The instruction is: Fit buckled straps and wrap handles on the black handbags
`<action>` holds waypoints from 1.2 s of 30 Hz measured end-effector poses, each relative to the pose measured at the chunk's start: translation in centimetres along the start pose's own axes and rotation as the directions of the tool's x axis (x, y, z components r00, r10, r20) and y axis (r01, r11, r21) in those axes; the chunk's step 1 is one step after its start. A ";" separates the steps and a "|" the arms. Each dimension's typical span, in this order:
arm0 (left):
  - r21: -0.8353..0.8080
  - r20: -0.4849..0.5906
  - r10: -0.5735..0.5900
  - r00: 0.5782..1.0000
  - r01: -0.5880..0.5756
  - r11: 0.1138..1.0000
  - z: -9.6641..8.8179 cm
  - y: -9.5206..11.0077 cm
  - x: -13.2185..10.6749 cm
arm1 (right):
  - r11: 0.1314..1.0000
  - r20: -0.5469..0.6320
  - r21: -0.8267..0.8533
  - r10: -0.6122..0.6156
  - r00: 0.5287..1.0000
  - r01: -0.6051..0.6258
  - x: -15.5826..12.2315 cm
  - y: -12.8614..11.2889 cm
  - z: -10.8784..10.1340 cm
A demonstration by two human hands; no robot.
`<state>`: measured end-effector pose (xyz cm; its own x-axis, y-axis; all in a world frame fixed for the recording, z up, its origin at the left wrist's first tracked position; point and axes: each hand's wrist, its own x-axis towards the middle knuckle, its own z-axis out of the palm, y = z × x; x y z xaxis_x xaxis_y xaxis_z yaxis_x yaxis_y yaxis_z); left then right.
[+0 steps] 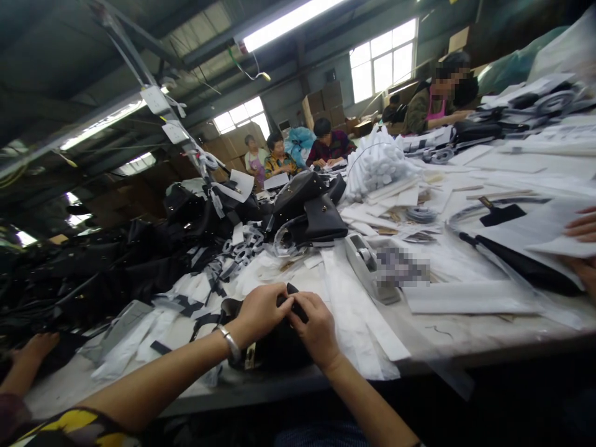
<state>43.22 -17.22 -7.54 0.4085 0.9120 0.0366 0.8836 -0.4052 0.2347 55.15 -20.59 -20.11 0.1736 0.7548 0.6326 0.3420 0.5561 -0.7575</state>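
A black handbag [279, 349] with a gold-coloured metal fitting at its lower left lies at the table's front edge, under my hands. My left hand [261, 313], a silver bangle on its wrist, is closed on the bag's upper part from the left. From the right, my right hand [317, 326] pinches the same upper part, thumb and fingers close to those of the left. Between the fingertips a narrow black piece sticks up; whether it is a strap or the bag's edge I cannot tell. The hands hide much of the bag's top.
A grey tape dispenser [367, 267] stands right of my hands, beside long white foam sheets [358, 316]. Black bags [323, 220] and wrapped straps [244, 248] are piled behind. A co-worker's hand [40, 347] is at far left, another's hand [584, 225] at far right.
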 end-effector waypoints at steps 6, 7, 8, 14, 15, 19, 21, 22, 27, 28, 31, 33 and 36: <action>-0.133 0.227 0.095 0.969 -0.066 0.989 -2.5 -1.1 -0.2 | 0.997 0.054 -0.045 0.059 0.997 -0.057 0.3 0.0 -0.9; -0.136 0.238 0.086 0.968 -0.054 0.989 -2.8 -1.3 -0.2 | 0.998 0.057 -0.034 0.063 0.996 -0.061 0.3 0.1 -1.0; -0.122 0.235 0.065 0.970 -0.037 0.992 -3.0 -1.5 -0.2 | 0.998 0.057 -0.020 0.061 0.997 -0.060 0.3 0.1 -1.0; -0.058 0.167 0.062 0.984 -0.053 0.997 -2.1 -0.9 0.5 | 0.998 -0.017 0.044 -0.036 0.999 0.036 0.0 0.5 -0.3; -0.059 0.161 0.084 0.983 -0.075 0.995 -1.9 -0.9 0.6 | 0.998 -0.035 0.049 -0.046 0.998 0.048 -0.1 0.5 -0.2; -0.073 0.183 0.153 0.971 -0.142 0.987 -1.3 -1.2 0.6 | 0.999 -0.029 0.042 -0.004 1.000 0.005 -0.2 0.1 -0.1; -0.079 0.172 0.177 0.969 -0.165 0.983 -1.2 -1.6 0.4 | 0.998 0.002 0.010 0.059 0.998 -0.059 0.1 -0.4 -0.3; -0.084 0.154 0.182 0.971 -0.170 0.982 -1.2 -1.8 0.2 | 0.996 0.016 -0.009 0.091 0.996 -0.091 0.4 -0.6 -0.4; -0.183 0.112 0.318 0.942 -0.295 0.938 -1.2 -2.7 -0.6 | 0.962 0.171 0.080 0.243 0.955 -0.259 1.7 -0.7 -2.0; -0.189 0.128 0.359 0.925 -0.332 0.924 -1.2 -2.8 -0.8 | 0.936 0.228 0.148 0.282 0.932 -0.319 2.0 -0.5 -2.4; -0.142 0.156 0.394 0.906 -0.374 0.917 -1.1 -3.0 -1.0 | 0.778 0.389 0.352 0.385 0.837 -0.521 2.4 0.1 -3.3; -0.106 0.149 0.377 0.914 -0.364 0.925 -0.8 -2.9 -1.1 | 0.654 0.462 0.437 0.426 0.778 -0.617 2.6 0.3 -3.7; -0.061 0.113 0.338 0.934 -0.333 0.941 -0.2 -2.4 -1.3 | 0.571 0.518 0.433 0.475 0.711 -0.697 2.8 0.2 -3.8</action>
<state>40.55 -17.44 -7.90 0.7064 0.7078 0.0041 0.6812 -0.6814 0.2677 59.21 -19.67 -17.83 -0.1928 0.9812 0.0065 -0.3257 -0.0577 -0.9437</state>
